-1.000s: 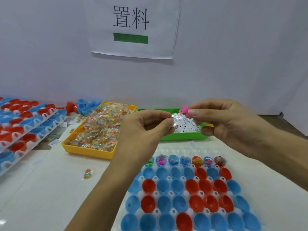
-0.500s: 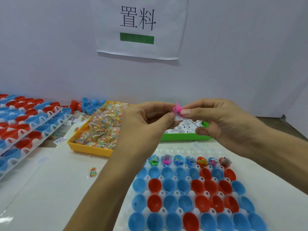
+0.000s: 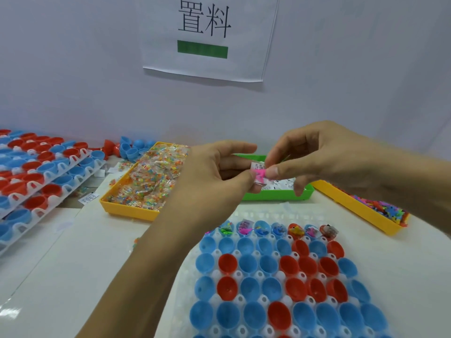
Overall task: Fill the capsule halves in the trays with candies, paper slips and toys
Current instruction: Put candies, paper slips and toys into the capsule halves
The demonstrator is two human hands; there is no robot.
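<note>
Above the capsule tray [image 3: 280, 213], whose far row alone looked filled, the left hand [image 3: 210, 181] and right hand [image 3: 324, 157] together pinched a pink toy [image 3: 259, 172] against a paper slip [image 3: 256, 165], apparently bundling them, next needing an empty capsule half [image 3: 207, 244].

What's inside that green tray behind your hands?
White printed paper slips lie in the green tray. Only a strip of them shows below the hands; the left hand and right hand cover most of the tray, so how full it is can't be told.
</note>
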